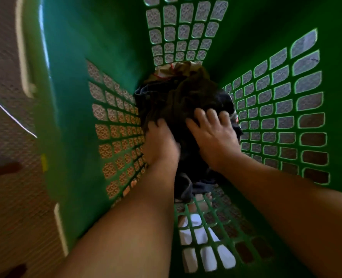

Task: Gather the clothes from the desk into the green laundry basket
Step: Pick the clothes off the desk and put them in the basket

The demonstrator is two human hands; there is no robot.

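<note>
Finding: the dark crumpled cloth bundle [186, 101] lies deep inside the green slotted plastic laundry basket [110, 57]. The left hand [160, 141] grips its edge with curled fingers. The right hand [214, 135] presses on top, fingers spread. Risk: lifting the gripping hand without releasing would likely drag fabric back out.

Both arms reach down inside the green laundry basket [106, 47]. The left hand [160, 141] grips the dark clothes [186, 97] heaped at the bottom. The right hand [212, 133] presses on the heap, fingers spread. A tan cloth [172, 71] lies behind the heap. Patterned carpet [4, 53] shows through the lattice walls.
</note>
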